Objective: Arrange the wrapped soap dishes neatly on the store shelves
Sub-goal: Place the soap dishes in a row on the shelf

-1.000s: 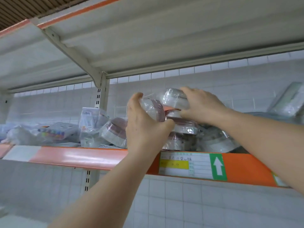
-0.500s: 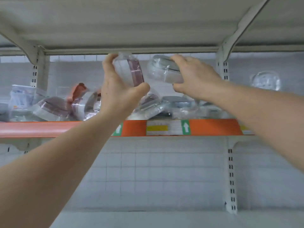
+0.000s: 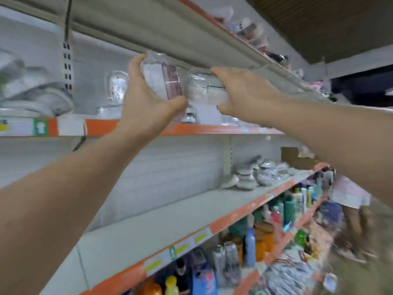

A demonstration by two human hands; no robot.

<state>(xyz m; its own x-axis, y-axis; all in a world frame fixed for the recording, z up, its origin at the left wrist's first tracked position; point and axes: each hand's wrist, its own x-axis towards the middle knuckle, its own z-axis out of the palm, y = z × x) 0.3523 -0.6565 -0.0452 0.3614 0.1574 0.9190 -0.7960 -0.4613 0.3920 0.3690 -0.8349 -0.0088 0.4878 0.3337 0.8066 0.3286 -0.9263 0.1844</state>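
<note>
1. Overhead, a wrapped soap dish with a maroon edge is held on its side by the left hand, fingers curled behind it and thumb hooked under its lower edge.
2. Just beside it, a grey wrapped soap dish is gripped lying flat by the right hand, fingers over the top, thumb beneath.
3. Both dishes are raised in front of the upper shelf, close under the shelf above.
4. More wrapped dishes are seen on the middle shelf, well apart from the hands.
5. Coloured bottles are lined up on the shelf below.
</note>
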